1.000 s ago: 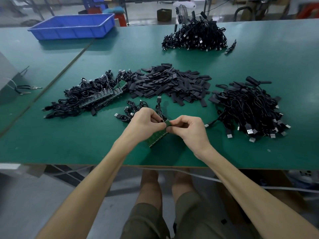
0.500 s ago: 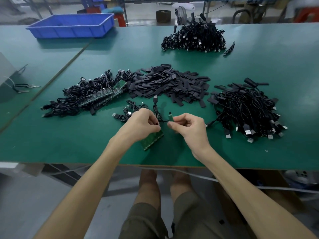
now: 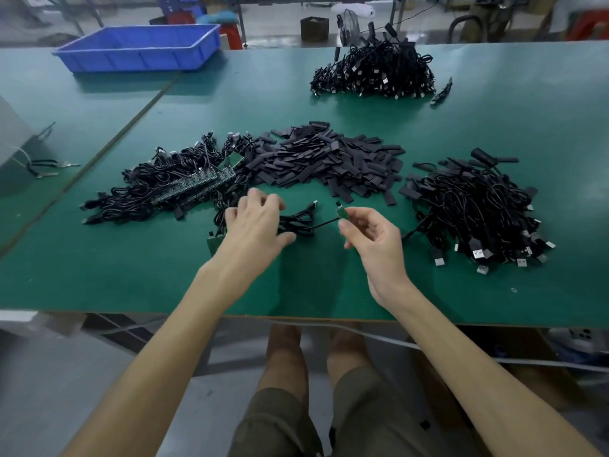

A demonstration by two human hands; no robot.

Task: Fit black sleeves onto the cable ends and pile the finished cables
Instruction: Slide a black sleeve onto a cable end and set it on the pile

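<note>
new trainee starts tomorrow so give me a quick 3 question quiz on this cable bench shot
1. What does the right hand pinch? A) a loose sleeve B) the small green board at a cable's end C) a USB plug
2. True or false: the blue tray sits right beside the right hand.
3. Fill in: the loose black sleeves lie between two piles of ____.
Key: 1 B; 2 false, it is far off at the left; 3 cables.
</note>
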